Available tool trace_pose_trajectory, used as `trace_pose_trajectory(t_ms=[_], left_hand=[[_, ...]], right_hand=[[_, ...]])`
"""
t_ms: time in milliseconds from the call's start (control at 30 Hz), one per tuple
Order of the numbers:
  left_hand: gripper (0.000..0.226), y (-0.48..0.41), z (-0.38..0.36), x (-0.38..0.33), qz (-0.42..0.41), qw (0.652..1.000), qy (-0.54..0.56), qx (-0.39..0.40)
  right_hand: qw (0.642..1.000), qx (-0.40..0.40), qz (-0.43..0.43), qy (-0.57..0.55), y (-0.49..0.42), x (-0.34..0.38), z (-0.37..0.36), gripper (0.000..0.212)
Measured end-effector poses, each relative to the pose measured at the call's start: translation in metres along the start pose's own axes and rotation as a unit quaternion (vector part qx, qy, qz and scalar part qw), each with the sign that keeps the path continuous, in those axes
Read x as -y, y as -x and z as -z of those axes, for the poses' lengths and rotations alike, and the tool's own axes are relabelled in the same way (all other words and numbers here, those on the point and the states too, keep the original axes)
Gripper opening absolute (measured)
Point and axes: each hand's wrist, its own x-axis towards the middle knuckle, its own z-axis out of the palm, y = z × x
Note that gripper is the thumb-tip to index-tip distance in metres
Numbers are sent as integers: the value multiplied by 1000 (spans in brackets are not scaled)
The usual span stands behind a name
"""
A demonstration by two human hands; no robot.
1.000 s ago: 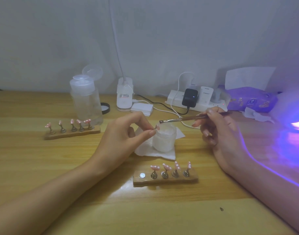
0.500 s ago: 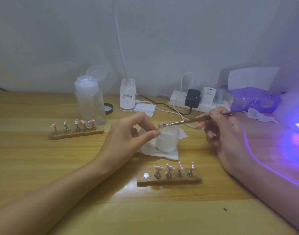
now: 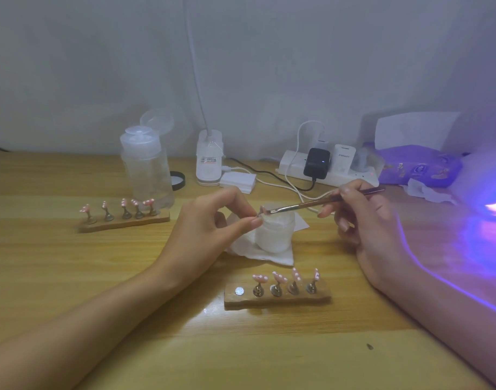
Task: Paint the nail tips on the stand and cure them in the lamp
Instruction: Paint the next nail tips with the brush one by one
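Now, just above the frosted jar [image 3: 274,235], the left hand [image 3: 210,220] pinches one nail tip [image 3: 262,213] between thumb and forefinger while the right hand [image 3: 364,218] grips the brush [image 3: 319,203], bristles touching it, and pushing too hard could twist that tiny tip loose, smearing paint.

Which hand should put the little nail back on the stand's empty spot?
Probably the left hand: it pinches the nail tip, and the empty spot lies on its side. The right hand holds the brush.
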Motion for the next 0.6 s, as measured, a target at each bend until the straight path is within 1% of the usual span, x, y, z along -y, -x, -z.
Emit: trace_pose_trajectory(t_ms=[67, 133, 233, 367, 467, 600], left_hand=[[13, 0, 0, 0, 1, 1000, -1, 0], [12, 0, 0, 0, 1, 1000, -4, 0], [13, 0, 0, 0, 2, 1000, 1, -1], [13, 0, -1, -1, 2, 1000, 0, -2], [12, -1, -1, -1, 1, 1000, -6, 0], [13, -1, -1, 0, 1, 1000, 4, 2]], right_hand=[[1000, -13, -1, -15, 0, 1, 1, 23], [999, -3, 14, -34, 0, 2, 1, 26], [1000, 18, 18, -15, 1, 1, 0, 27], [1000, -2, 3, -21, 1, 2, 1, 26], [999, 10, 15, -33, 1, 3, 0, 25], [1000, 24, 19, -6, 2, 2, -1, 23]])
